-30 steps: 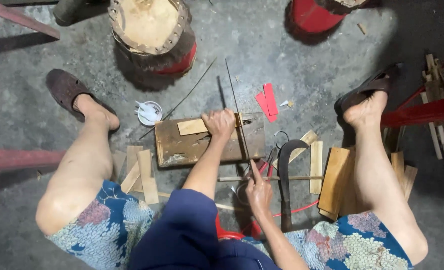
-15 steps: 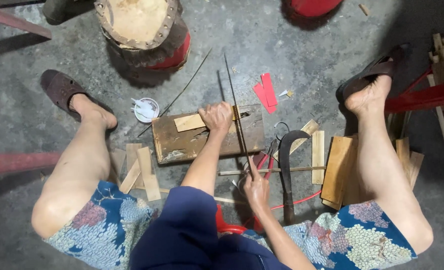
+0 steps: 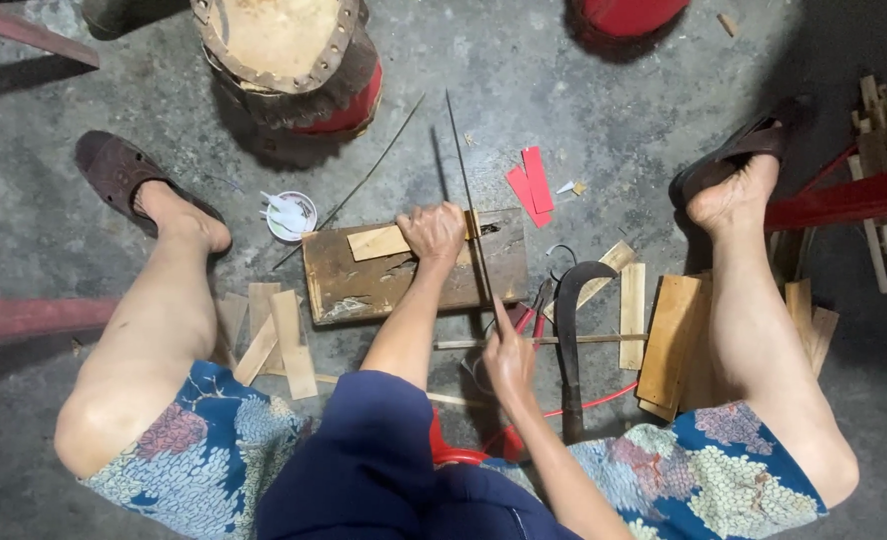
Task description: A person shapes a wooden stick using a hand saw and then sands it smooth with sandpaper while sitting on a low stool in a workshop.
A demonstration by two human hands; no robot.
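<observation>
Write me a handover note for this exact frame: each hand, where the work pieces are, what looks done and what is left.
Left hand: pressing a thin strip and a small flat wood piece onto the wooden block.
Right hand: pinching the strip's near end.
Nearby: curved knife and red-handled pliers on the floor by the right hand; cut slats by the left knee, more boards by the right.
Done: several slats cut.
Left: the strip is in hand, not set down.
</observation>
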